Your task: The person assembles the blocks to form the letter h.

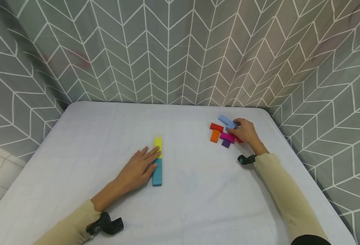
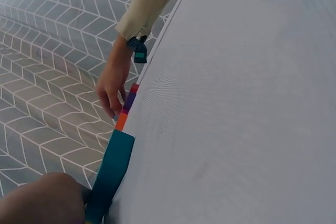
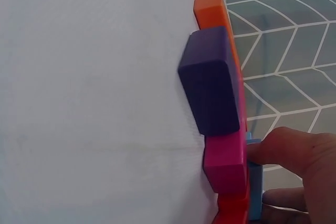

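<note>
Near the middle of the table, my left hand [image 1: 138, 170] rests its fairly straight fingers on a yellow block [image 1: 158, 141] and a teal block [image 1: 157, 175], which lie end to end in a line. Over at the right, my right hand [image 1: 247, 132] pinches a blue block [image 3: 255, 187] between thumb and fingers, at the edge of a cluster of blocks. Around it lie a light blue block [image 1: 224, 119], a magenta block [image 1: 227, 137], a purple block [image 3: 210, 82], an orange block [image 1: 215, 136] and a red block [image 1: 216, 127]. Another red block [image 1: 239, 140] is partly hidden by the right hand.
A white cloth covers the table [image 1: 192, 197]. Behind it and at both sides hangs a grey curtain [image 1: 167, 51] with white zigzag lines. Each wrist carries a black camera, one by the left sleeve [image 1: 110, 224] and one by the right sleeve [image 1: 246, 159].
</note>
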Motion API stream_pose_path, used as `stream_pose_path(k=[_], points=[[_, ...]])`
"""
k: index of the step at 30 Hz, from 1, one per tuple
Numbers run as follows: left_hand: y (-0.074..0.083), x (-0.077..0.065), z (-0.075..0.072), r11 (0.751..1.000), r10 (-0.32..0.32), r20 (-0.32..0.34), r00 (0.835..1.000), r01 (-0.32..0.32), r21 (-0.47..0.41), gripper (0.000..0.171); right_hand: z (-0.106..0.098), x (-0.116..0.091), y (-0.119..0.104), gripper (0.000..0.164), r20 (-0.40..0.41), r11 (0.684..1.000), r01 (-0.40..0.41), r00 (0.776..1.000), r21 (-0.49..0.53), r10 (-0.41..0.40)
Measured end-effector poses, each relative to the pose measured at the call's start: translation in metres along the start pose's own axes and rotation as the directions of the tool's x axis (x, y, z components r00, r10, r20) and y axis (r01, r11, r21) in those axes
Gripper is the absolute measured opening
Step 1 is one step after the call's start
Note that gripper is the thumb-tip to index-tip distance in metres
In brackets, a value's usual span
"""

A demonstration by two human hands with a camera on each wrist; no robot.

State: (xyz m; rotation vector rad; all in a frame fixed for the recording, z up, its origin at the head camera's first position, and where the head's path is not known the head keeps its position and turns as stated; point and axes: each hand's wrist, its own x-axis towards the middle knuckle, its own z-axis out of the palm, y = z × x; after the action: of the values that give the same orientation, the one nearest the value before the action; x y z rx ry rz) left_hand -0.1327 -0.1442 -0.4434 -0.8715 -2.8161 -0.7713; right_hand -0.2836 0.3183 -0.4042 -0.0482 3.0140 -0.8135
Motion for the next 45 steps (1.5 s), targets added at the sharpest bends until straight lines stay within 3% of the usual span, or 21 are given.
stream_pose_path(k=[13,32,45], points=[[0.000,-0.002,0.001,1.000,0.005,-0.013,1.000,-0.005,0.000,0.050,-0.009,-0.003,-0.015,0.065,-0.031,0.999,0.030,0.999,0.022,-0.030],[-0.001,-0.003,-0.001,1.000,-0.007,0.015,1.000,0.008,-0.014,0.051,-0.010,-0.005,-0.073,0.059,-0.059,0.978,0.194,0.980,0.082,-0.190],[0.000,-0.004,0.000,1.000,0.000,-0.002,1.000,0.000,-0.021,0.050,-0.007,-0.005,-0.111,0.057,-0.071,0.946,0.305,0.952,0.106,-0.299]])
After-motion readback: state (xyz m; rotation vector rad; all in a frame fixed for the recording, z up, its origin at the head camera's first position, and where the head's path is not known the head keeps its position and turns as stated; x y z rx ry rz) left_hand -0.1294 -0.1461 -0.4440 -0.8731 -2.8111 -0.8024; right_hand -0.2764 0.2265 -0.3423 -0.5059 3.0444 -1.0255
